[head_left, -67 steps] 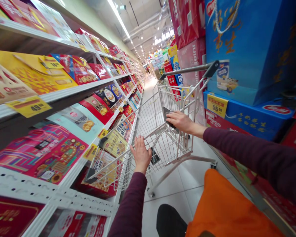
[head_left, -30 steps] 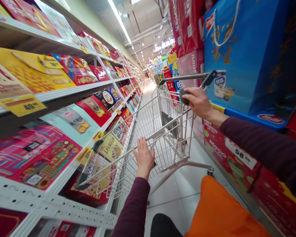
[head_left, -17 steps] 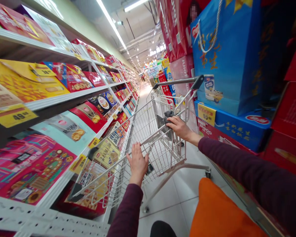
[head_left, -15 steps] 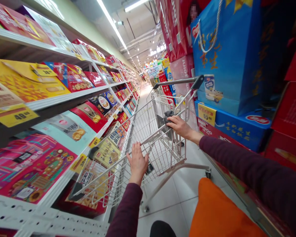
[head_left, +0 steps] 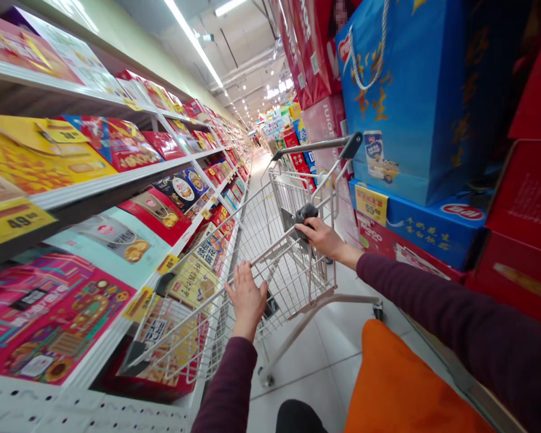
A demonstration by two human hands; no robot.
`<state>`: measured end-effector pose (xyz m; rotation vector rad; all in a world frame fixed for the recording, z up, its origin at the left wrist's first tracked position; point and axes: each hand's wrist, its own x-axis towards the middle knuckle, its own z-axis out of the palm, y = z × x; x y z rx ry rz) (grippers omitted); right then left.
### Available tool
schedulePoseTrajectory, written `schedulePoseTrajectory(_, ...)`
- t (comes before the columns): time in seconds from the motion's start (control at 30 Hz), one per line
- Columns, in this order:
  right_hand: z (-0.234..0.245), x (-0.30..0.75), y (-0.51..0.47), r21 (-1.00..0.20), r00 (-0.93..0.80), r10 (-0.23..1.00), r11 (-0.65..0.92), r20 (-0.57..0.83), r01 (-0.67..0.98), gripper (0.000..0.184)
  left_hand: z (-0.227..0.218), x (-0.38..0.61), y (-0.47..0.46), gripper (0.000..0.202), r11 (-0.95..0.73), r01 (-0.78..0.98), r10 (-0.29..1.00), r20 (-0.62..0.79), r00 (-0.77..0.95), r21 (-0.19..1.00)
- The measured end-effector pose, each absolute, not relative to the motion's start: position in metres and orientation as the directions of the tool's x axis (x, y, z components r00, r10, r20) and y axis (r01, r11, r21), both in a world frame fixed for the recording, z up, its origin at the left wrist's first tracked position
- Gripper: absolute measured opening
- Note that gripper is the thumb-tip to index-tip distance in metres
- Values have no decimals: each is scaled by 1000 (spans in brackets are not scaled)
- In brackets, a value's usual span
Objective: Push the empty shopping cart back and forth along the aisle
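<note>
A wire shopping cart (head_left: 297, 270) stands tilted in my view, its side toward me. My left hand (head_left: 247, 294) lies on the cart's near top rail with fingers stretched out, holding nothing. Farther along that rail, my right hand (head_left: 327, 237) has its fingers curled around a dark grey, soft-looking bundle (head_left: 306, 212) at the rail near the cart's child-seat end; its exact kind is unclear. The grey push handle (head_left: 315, 146) rises beyond my right hand, touched by neither hand.
Shelves on the left hold boxed snacks (head_left: 117, 240) with yellow price tags (head_left: 15, 221). The cart's front end is close to the lower shelf. On the right stand a large blue gift bag (head_left: 401, 108) and red boxes (head_left: 523, 240). Something orange (head_left: 392, 385) is at my lap.
The view has shifted slightly, so shelves, cart and gift bag sit a little farther left. Both hands stay at about the same places on the cart.
</note>
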<state>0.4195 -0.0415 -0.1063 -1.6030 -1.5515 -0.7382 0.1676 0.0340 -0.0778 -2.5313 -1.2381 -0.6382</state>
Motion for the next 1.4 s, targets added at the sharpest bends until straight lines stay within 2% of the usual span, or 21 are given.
schedulePoseTrajectory(0.13, -94, 419, -39, -42, 47, 506, -22, 861, 999, 37, -78, 167, 35, 55, -616, 787, 679, 492, 545, -22)
schedulePoseTrajectory(0.23, -91, 422, -33, -18, 22, 504, -13, 864, 1000, 39, -79, 167, 35, 57, -610, 792, 682, 488, 544, -31)
schedulePoseTrajectory(0.4, -128, 404, -22, -123, 113, 422, -4, 899, 992, 44, -78, 166, 35, 56, -609, 792, 678, 487, 550, -45)
schedulePoseTrajectory(0.6, -161, 388, -21, -281, 254, 394, 12, 883, 960, 36, -74, 166, 33, 58, -595, 803, 716, 429, 550, -35)
schedulePoseTrajectory(0.7, -158, 389, -20, -328, 280, 451, 29, 847, 944, 30, -72, 167, 33, 59, -593, 805, 727, 420, 544, -16)
schedulePoseTrajectory(0.83, -169, 376, -25, -349, 209, 693, 65, 690, 935, 23, -73, 165, 35, 61, -614, 789, 716, 409, 565, -14)
schedulePoseTrajectory(0.9, -176, 366, -30, -349, 157, 775, 86, 612, 933, 21, -77, 158, 38, 63, -624, 781, 706, 401, 584, -39)
schedulePoseTrajectory(0.97, -175, 361, -32, -361, 148, 752, 127, 643, 924, 23, -81, 145, 42, 66, -607, 793, 706, 417, 572, -60)
schedulePoseTrajectory(1.1, -143, 364, -25, -364, 194, 520, 247, 832, 898, 32, -91, 119, 51, 70, -604, 793, 693, 441, 570, -77)
schedulePoseTrajectory(1.13, -136, 365, -21, -352, 187, 501, 258, 845, 900, 33, -93, 115, 53, 71, -614, 786, 689, 438, 578, -71)
schedulePoseTrajectory(1.23, -137, 356, -10, -303, 98, 614, 239, 783, 922, 34, -94, 112, 55, 71, -628, 778, 698, 426, 576, -22)
schedulePoseTrajectory(1.4, -187, 325, -11, -267, -6, 802, 206, 597, 941, 25, -90, 113, 54, 72, -654, 747, 715, 420, 559, 121)
